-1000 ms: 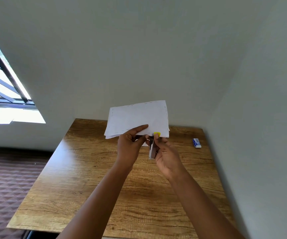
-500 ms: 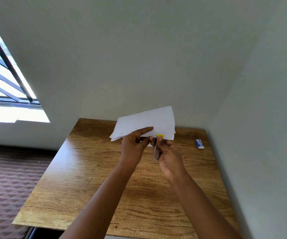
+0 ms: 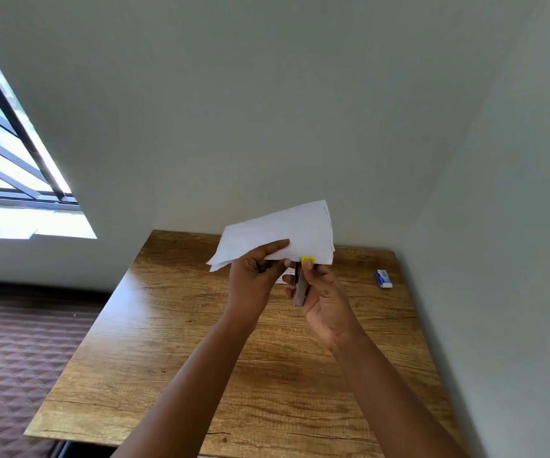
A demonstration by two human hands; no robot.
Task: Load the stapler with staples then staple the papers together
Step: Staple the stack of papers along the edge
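Observation:
A small stack of white papers [image 3: 295, 231] is held up in the air above the wooden table [image 3: 174, 342]. My left hand [image 3: 253, 279] pinches the stack's lower edge, thumb on the near face. My right hand [image 3: 324, 299] grips a small metal stapler [image 3: 299, 290] with a yellow tip [image 3: 308, 260]. The stapler stands nearly upright, and its yellow end meets the papers' lower edge just right of my left thumb. The stapler's jaws are hidden by my fingers and the sheets.
A small blue and white staple box [image 3: 383, 278] lies on the table near the right wall. A small card-like item [image 3: 283, 280] shows on the table behind my hands. The table stands in a room corner; a window [image 3: 5, 153] is at the left.
The papers have tilted, with their right side raised and their left corner dipped. Both hands and the stapler stay together at the stack's lower edge. The view has shifted slightly.

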